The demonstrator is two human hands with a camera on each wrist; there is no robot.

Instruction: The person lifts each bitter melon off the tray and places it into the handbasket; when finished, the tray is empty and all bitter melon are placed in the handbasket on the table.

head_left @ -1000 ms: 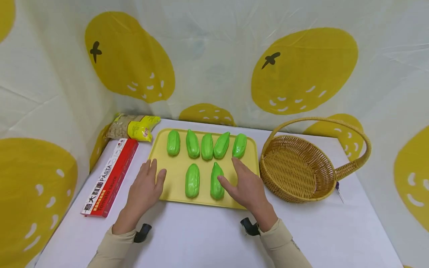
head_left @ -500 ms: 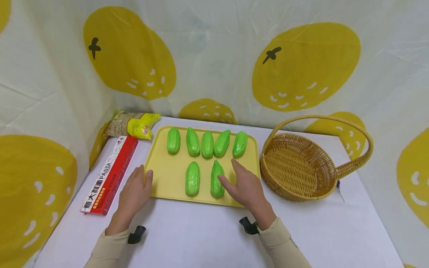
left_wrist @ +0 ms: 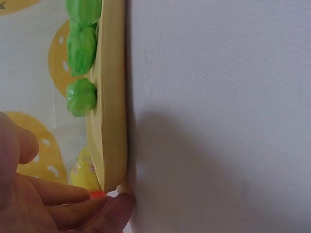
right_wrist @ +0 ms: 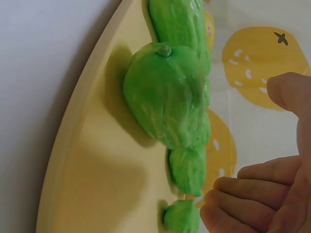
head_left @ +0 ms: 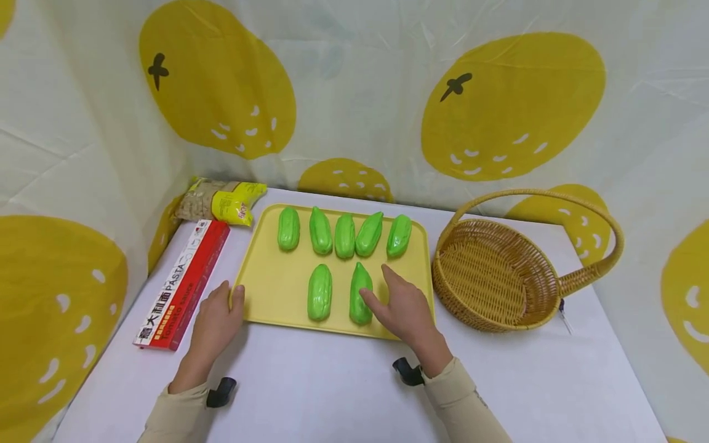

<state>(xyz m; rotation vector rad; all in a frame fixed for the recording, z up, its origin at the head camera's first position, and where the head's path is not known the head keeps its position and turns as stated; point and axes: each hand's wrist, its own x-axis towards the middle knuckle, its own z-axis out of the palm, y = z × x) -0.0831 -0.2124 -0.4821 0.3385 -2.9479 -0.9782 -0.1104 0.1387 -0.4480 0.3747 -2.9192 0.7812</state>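
A yellow tray lies on the table, bearing several glossy green gourd-like vegetables in two rows. My left hand is beside the tray's front left corner, thumb spread from the extended fingers. In the left wrist view the fingertips are close by the tray's corner; contact cannot be told. Over the tray's front right part hovers my right hand, empty, its thumb apart from the fingers. The nearest green vegetable is just left of that thumb and partly hidden by it; the right wrist view shows its stem end.
A red and white pasta box lies left of the tray, with a yellow snack-like bag behind it. To the right stands a handled wicker basket. A patterned curtain hangs behind the white table.
My left hand has moved left and slightly down, from over the tray's left edge to beside its front corner. The right hand has barely moved. The head view has tilted slightly upward.
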